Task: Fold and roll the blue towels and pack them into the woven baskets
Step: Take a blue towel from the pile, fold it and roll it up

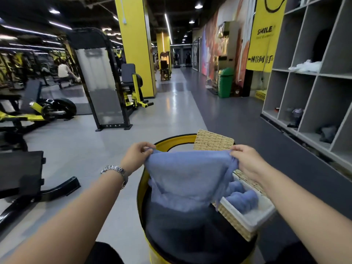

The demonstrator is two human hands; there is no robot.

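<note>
A blue towel (187,178) hangs spread out in the air over a round black table with a yellow rim (142,197). My left hand (136,156) pinches its top left corner and my right hand (247,161) pinches its top right corner. To the right on the table stands a woven basket with a white liner (245,220); rolled blue towels (241,197) lie inside it. A second woven basket (214,141) stands at the table's far edge, behind the held towel, its inside hidden.
Grey cubby shelves (312,77) line the right wall. Gym machines (106,86) and a black bench frame (24,180) stand to the left. A green bin (225,82) stands far ahead on the right. Open grey floor runs down the middle.
</note>
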